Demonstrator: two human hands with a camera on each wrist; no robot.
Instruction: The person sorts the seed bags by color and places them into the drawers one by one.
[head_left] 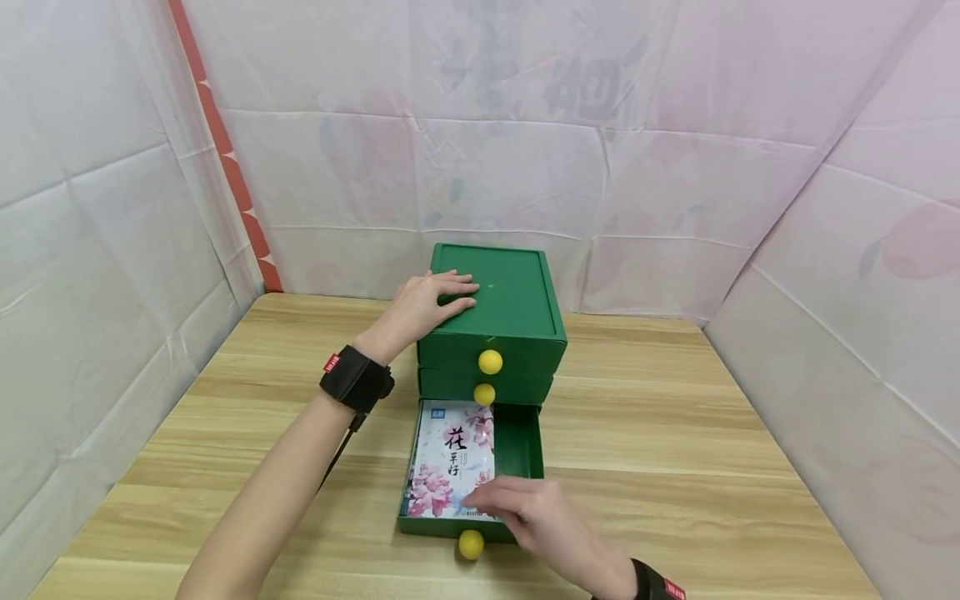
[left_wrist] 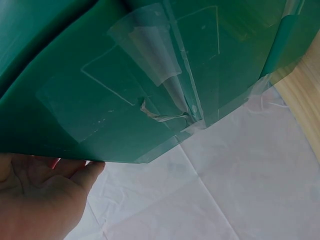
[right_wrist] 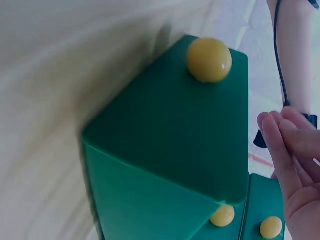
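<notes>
A green three-drawer box (head_left: 517, 300) stands at the middle of the wooden table. My left hand (head_left: 438, 300) lies flat on its top, fingers straight; the left wrist view shows the palm (left_wrist: 40, 195) against the green box (left_wrist: 125, 75). The bottom drawer (head_left: 525, 442) is pulled out toward me, and a white packet (head_left: 450, 458) with pink flowers lies in it. My right hand (head_left: 510, 504) is at the packet's near end, fingertips pinching its edge. In the right wrist view the bunched fingers (right_wrist: 292, 150) sit beside the drawer front (right_wrist: 175, 125) and its yellow knob (right_wrist: 209, 60).
Yellow ball knobs mark the top drawer (head_left: 490, 362), the middle drawer (head_left: 484, 394) and the open drawer (head_left: 471, 544). White and pink sheeting walls close in the table (head_left: 675, 433) on the left, back and right. Bare wood lies on both sides of the box.
</notes>
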